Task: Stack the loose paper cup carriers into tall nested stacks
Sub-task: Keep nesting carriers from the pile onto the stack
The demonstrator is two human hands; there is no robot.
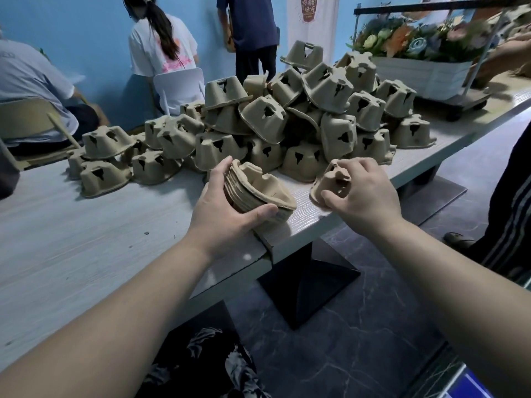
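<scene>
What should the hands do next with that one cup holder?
Probably bring the single carrier that the right hand grips over to the nested stack and press it on. The left hand holds that stack tilted at the table's edge, and the big loose pile still waits behind.

table [86,239]: pale grey wood-grain top, dark edge, black pedestal base; I saw it run from near left to far right
pile [287,122]: loose carriers heaped on the top, most upside down, spread from left to far right
nested stack [258,193]: lay tilted near the front edge, touching the top
single carrier [324,185]: just beside the stack, at the front edge
cart [448,90]: small wheeled platform stood on the far right end, carrying a white flower box
</scene>
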